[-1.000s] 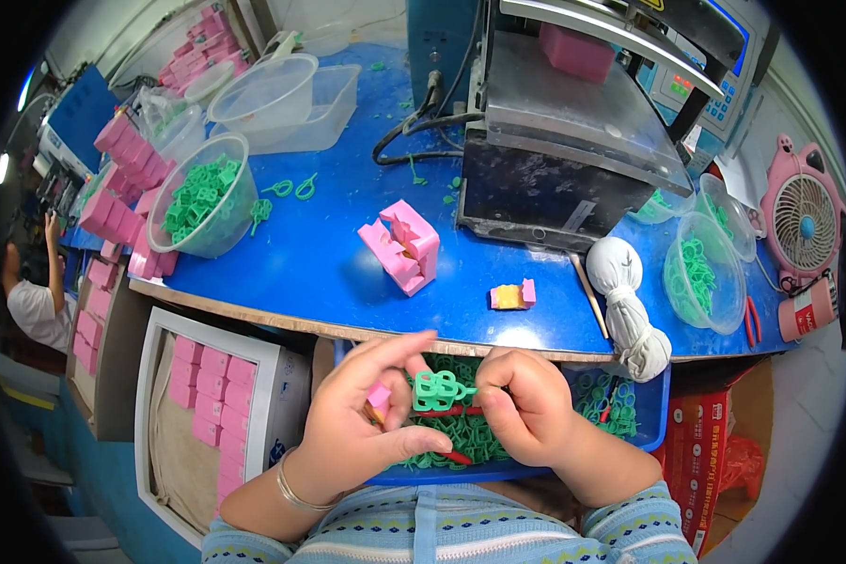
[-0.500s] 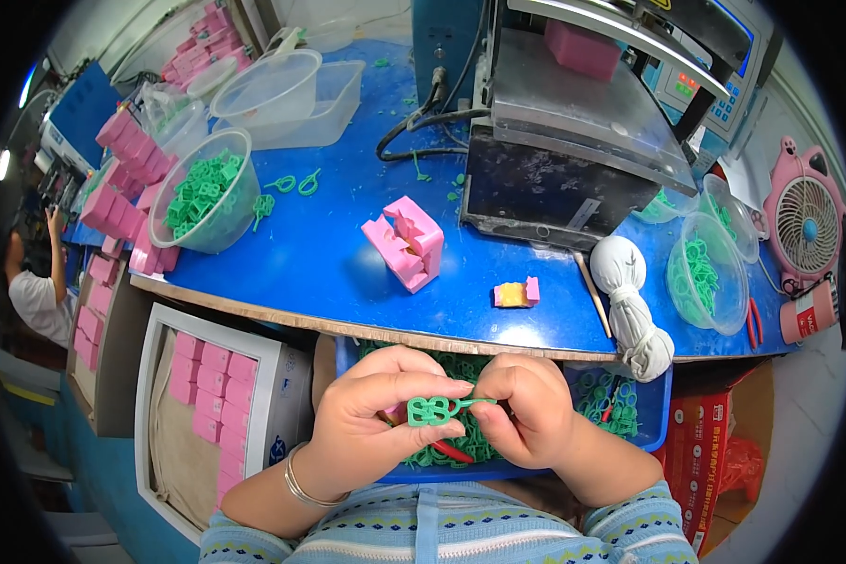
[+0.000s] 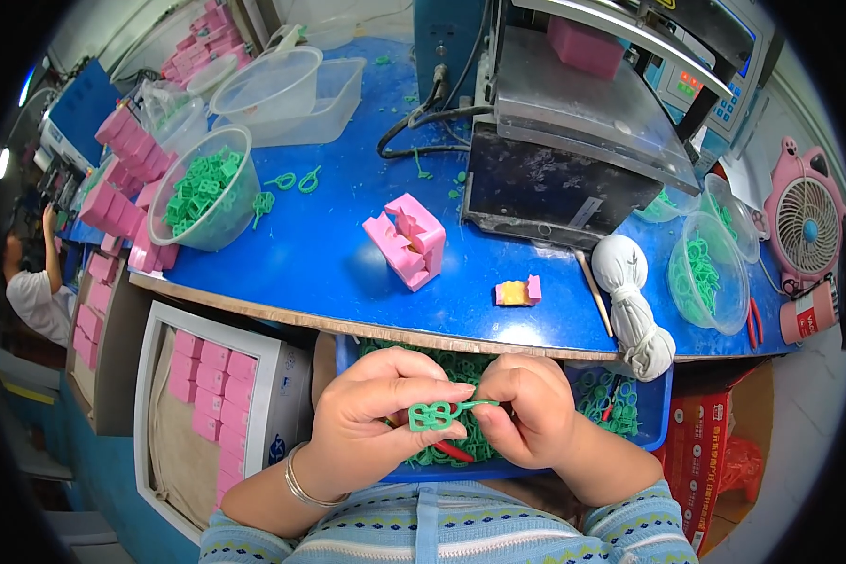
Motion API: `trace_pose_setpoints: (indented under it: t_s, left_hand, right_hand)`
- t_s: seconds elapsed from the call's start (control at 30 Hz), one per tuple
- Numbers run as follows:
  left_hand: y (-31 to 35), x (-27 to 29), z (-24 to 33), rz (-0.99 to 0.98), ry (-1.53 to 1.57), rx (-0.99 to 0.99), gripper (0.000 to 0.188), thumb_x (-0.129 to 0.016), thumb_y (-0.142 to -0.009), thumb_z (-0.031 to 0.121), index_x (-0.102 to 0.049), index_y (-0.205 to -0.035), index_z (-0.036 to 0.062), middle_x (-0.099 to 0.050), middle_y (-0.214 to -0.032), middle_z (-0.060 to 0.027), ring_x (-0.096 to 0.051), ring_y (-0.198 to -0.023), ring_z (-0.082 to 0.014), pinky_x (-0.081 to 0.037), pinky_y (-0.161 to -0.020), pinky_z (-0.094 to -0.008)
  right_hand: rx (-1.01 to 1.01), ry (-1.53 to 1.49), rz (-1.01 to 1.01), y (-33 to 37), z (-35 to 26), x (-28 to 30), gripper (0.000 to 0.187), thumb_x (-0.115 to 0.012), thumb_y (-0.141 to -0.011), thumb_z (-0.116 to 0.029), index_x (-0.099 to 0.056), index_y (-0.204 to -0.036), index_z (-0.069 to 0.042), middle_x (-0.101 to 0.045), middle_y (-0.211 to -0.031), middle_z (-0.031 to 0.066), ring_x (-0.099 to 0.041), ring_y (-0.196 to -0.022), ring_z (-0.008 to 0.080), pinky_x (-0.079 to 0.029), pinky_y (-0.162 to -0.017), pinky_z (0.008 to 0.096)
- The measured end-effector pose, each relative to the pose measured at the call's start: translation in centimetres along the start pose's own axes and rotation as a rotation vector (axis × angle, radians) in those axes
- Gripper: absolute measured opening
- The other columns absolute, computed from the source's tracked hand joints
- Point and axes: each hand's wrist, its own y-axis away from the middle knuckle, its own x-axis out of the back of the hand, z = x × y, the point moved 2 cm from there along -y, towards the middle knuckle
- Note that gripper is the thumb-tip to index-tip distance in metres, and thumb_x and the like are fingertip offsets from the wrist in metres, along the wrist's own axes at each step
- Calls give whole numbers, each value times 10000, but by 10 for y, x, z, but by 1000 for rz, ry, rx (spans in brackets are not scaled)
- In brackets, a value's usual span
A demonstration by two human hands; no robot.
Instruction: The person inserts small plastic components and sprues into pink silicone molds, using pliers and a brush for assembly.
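Between my two hands is a small green molded plastic piece (image 3: 430, 415) with square openings and a thin stem. My left hand (image 3: 378, 399) pinches its wide end between thumb and fingers. The fingers of my right hand (image 3: 526, 406) are closed on the tip of the stem. Below the hands a blue bin (image 3: 658, 428) holds many green pieces, with something red-handled among them. On the blue table ahead stands a pink block mold (image 3: 414, 242) with a hollowed face. A small pink and yellow piece (image 3: 518, 291) lies to its right.
A clear tub (image 3: 244, 202) of green pieces stands left, another tub (image 3: 738, 291) right. A black-and-metal press (image 3: 573, 141) occupies the back right. Near the table edge lie a knotted white cloth bundle (image 3: 630, 301) and a wooden stick (image 3: 594, 293). Pink blocks (image 3: 211, 381) fill a box at lower left.
The green piece has tilted slightly in my fingers; both hands stay in nearly the same place. At far left, another person's arm has shifted a little.
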Motion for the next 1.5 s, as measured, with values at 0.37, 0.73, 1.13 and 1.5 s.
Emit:
trace_pose_setpoints:
  t_s: [0.37,0.73,1.13,1.5]
  left_hand:
    - [-1,0,0,-23,-37,-90,340,-743,-677,-11,-676,-1005,47,-575,-928,-69,-564,-780,-115,-473,-609,-205]
    - [-1,-1,-1,-27,6,-93,335,-734,-684,-23,-676,-1005,50,-560,-967,-69,-565,-804,-105,-487,-633,-203]
    - [1,-1,3,0,-7,-78,417,-739,-690,2,-638,-1092,46,-547,-974,-58,-497,-736,-59,-395,-542,-166]
    - [0,-1,4,-14,-23,-117,394,-717,-701,-22,-644,-1080,54,-548,-996,-73,-507,-766,-75,-401,-519,-168]
  right_hand:
    - [15,-14,16,0,0,1,149,-668,-734,-67,-539,-798,-30,-559,-686,81,-532,-528,214,-392,-451,308]
    - [35,-7,19,-1,0,1,154,-668,-740,-62,-531,-800,-26,-563,-686,86,-533,-526,215,-396,-445,312]
    - [38,-42,18,4,3,0,124,-622,-745,-40,-513,-800,-20,-532,-664,86,-503,-499,226,-389,-434,323]
    - [36,-60,34,3,5,-2,109,-603,-769,-56,-506,-803,-20,-514,-643,89,-484,-474,225,-376,-419,322]
